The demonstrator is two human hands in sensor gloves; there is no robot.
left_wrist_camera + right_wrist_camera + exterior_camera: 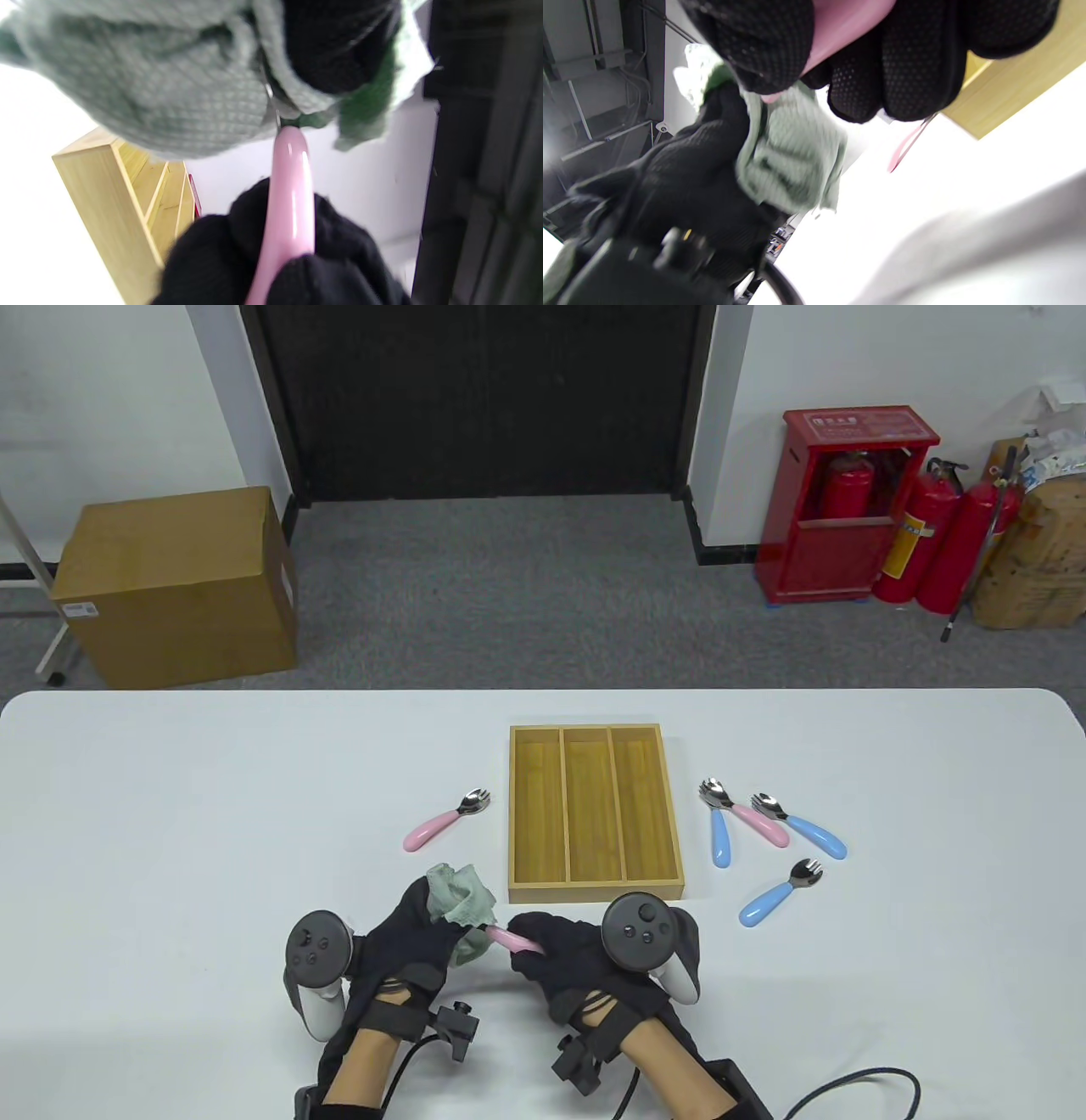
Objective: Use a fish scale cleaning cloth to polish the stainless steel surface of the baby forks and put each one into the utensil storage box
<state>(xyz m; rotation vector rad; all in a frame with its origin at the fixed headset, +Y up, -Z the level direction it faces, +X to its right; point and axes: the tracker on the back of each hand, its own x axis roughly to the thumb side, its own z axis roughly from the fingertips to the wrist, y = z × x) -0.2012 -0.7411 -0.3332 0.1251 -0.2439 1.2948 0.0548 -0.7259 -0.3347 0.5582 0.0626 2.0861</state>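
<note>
My right hand (543,946) grips the pink handle of a baby fork (509,938) just in front of the wooden storage box (594,886). The fork's steel head is hidden inside the green fish scale cloth (460,899), which my left hand (428,933) holds bunched around it. In the left wrist view the pink handle (290,190) runs from the cloth (169,84) into the right glove. The right wrist view shows the handle (840,25) between curled fingers (763,46) and the cloth (789,161) below. All three compartments of the box are empty.
A pink-handled fork (445,819) lies left of the box. Right of it lie a blue one (719,823), a pink one (759,823), and two more blue ones (802,827) (779,892). A cardboard box (174,585) and fire extinguishers (925,538) stand on the floor beyond the table.
</note>
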